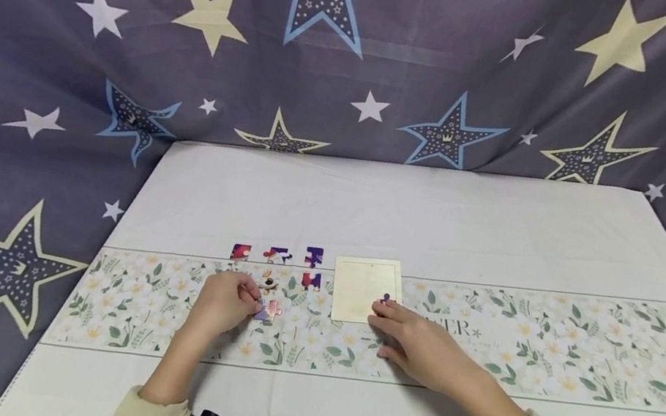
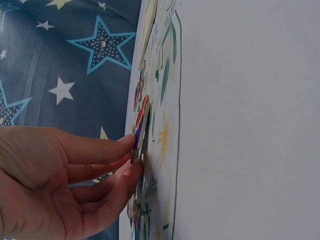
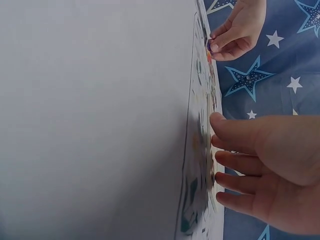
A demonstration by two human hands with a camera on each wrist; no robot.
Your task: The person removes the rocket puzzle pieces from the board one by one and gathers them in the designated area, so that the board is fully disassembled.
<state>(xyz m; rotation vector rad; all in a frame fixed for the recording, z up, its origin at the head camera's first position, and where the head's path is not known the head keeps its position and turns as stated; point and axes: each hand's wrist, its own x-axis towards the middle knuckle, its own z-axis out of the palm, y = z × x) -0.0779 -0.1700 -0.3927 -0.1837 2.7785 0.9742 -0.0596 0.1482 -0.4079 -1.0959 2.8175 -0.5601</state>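
Note:
My left hand (image 1: pixel 225 304) pinches a purple and pink jigsaw piece (image 1: pixel 271 311) between thumb and fingers. In the left wrist view that piece (image 2: pixel 143 122) stands tilted, one edge raised off the cloth. My right hand (image 1: pixel 416 342) lies over the lower right corner of a square pale wooden puzzle tray (image 1: pixel 358 291). Its fingers are extended and spread, as the right wrist view shows of the hand (image 3: pixel 270 170). Beside its fingertips, in the tray, a dark jigsaw piece (image 1: pixel 385 298) shows, partly covered by the fingers.
Left of the tray lie several loose pieces: a red one (image 1: pixel 241 252), a purple and white one (image 1: pixel 278 255), a dark purple one (image 1: pixel 314 257), a red and purple one (image 1: pixel 311 281) and one with an eye (image 1: pixel 269 282). A floral strip (image 1: pixel 550 339) crosses the white tablecloth (image 1: pixel 438 219).

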